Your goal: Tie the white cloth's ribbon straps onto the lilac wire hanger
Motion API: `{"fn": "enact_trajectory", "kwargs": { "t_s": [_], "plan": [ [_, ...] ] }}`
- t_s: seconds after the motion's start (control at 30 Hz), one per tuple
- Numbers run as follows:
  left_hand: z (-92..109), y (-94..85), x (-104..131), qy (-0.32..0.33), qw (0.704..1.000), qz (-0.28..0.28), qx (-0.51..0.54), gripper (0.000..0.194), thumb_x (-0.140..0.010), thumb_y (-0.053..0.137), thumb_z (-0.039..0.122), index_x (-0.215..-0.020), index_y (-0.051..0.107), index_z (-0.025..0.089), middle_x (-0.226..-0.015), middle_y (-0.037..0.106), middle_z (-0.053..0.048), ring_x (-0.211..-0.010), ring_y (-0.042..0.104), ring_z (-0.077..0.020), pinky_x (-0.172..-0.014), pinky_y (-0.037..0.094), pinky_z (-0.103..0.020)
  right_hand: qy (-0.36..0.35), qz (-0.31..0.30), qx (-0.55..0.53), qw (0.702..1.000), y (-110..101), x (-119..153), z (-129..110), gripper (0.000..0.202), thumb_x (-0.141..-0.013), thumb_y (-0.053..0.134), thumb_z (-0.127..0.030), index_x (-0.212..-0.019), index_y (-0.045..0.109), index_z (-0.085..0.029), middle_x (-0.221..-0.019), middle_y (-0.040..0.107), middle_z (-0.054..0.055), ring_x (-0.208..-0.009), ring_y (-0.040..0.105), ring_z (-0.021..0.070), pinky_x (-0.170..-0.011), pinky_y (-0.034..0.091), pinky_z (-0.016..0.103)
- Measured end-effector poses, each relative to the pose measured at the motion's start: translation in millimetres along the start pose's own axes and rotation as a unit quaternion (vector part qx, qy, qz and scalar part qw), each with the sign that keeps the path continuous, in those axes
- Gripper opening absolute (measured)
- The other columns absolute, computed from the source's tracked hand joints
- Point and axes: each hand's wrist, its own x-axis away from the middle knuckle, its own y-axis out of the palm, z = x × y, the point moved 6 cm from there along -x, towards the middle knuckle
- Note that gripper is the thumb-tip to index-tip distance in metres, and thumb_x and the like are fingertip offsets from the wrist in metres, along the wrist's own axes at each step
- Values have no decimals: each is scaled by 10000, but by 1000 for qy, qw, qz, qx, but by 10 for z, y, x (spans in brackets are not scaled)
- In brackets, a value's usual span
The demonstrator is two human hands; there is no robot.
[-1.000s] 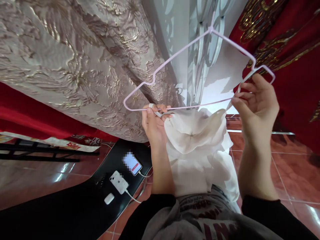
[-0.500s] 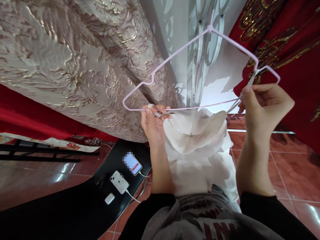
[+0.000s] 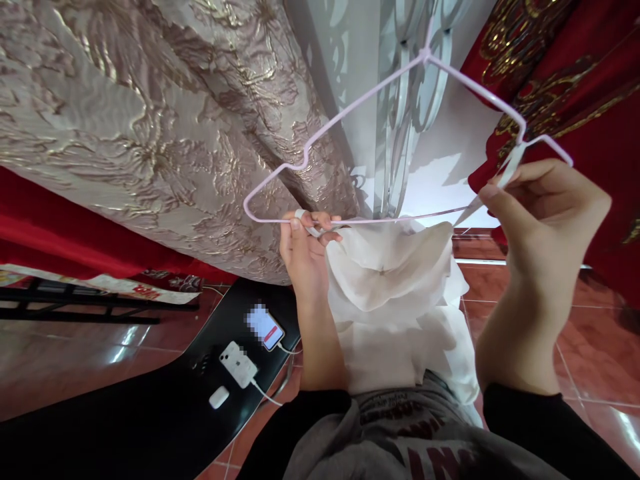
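Note:
A pale pink clothes hanger is held up in front of me, its hook pointing away. My left hand is closed around the left part of its lower bar, and a narrow white strap loops over the fingers there. Between thumb and fingers, my right hand pinches the other white strap, which passes round the notch at the hanger's right shoulder. Both straps lead to a white ruffled garment hanging below the bar, close against my body. The right fingertips are partly hidden behind the thumb.
A black bench at the left bears a white phone, a second phone with lit screen, both on cables, and a small white case. A shiny patterned curtain, white metal scrollwork and red embroidered cloth surround the hanger.
My right hand has moved right and pulled the strap along near the notch. The hanger's right end has shifted slightly right and down. My left hand stays nearly still.

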Motion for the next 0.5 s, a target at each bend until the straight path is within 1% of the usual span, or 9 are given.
{"fn": "enact_trajectory", "kwargs": {
  "t_s": [0.03, 0.1, 0.13, 0.2, 0.27, 0.33, 0.37, 0.43, 0.5],
  "plan": [
    [7, 2, 3, 0, 1000, -1, 6, 410, -967, 764, 561, -890, 555, 217, -777, 633, -9, -843, 748, -177, -604, 600, -198, -18, -25, -15, 999, 55, -22, -31, 136, -726, 834, -150, -847, 771, -147, -826, 740, 50, -716, 659, 91, -588, 474, 212],
    [20, 5, 10, -1, 1000, 1, 5, 410, -964, 768, 557, -885, 557, 215, -779, 632, -10, -851, 752, -178, -595, 595, -190, -68, -59, -47, 995, 152, -86, -51, 286, -803, 817, -189, -1089, 803, -193, -1088, 785, 74, -991, 752, 163, -779, 603, 275],
    [26, 8, 14, 0, 1000, 3, -1, 419, -961, 767, 567, -881, 555, 215, -779, 631, -11, -853, 754, -181, -587, 591, -189, -102, -60, -64, 991, 176, -124, -47, 359, -835, 804, -216, -1193, 789, -223, -1187, 781, 67, -1110, 757, 201, -897, 638, 338],
    [35, 15, 20, 1, 1000, 9, -10, 433, -957, 763, 584, -876, 551, 216, -771, 626, -10, -842, 754, -183, -572, 585, -188, -170, -26, -91, 981, 151, -198, -11, 418, -878, 772, -251, -1295, 761, -271, -1277, 770, 37, -1197, 755, 244, -1056, 635, 455],
    [40, 21, 24, 2, 1000, 11, -5, 431, -955, 767, 583, -877, 554, 216, -762, 624, -7, -826, 753, -179, -570, 587, -189, -232, 36, -121, 965, 35, -245, 48, 387, -900, 734, -231, -1276, 779, -311, -1263, 776, 1, -1239, 748, 247, -1074, 633, 447],
    [41, 19, 23, 1, 1000, 9, 2, 433, -946, 778, 581, -877, 557, 216, -755, 625, -5, -812, 751, -177, -573, 595, -193, -259, 84, -129, 954, -115, -276, 143, 427, -905, 686, -154, -1257, 787, -374, -1289, 760, -47, -1324, 710, 219, -1059, 621, 359],
    [41, 13, 22, 0, 1000, 9, 1, 438, -940, 784, 585, -876, 558, 216, -755, 628, -5, -806, 750, -177, -572, 597, -195, -260, 103, -129, 951, -199, -290, 200, 474, -900, 663, -112, -1249, 785, -408, -1311, 746, -76, -1376, 677, 203, -1082, 597, 333],
    [44, -9, 17, 0, 1000, 13, -5, 449, -930, 793, 594, -871, 556, 216, -755, 633, -7, -798, 750, -177, -566, 597, -195, -239, 137, -126, 953, -362, -319, 326, 541, -874, 653, -62, -1218, 781, -459, -1333, 728, -122, -1424, 638, 189, -1152, 544, 344],
    [48, -26, 12, 3, 1000, 15, -10, 455, -923, 799, 596, -866, 555, 216, -756, 634, -8, -799, 751, -178, -557, 593, -192, -220, 192, -128, 948, -512, -315, 417, 484, -840, 723, -100, -1145, 800, -467, -1288, 749, -134, -1388, 664, 185, -1173, 525, 370]
  ]
}}
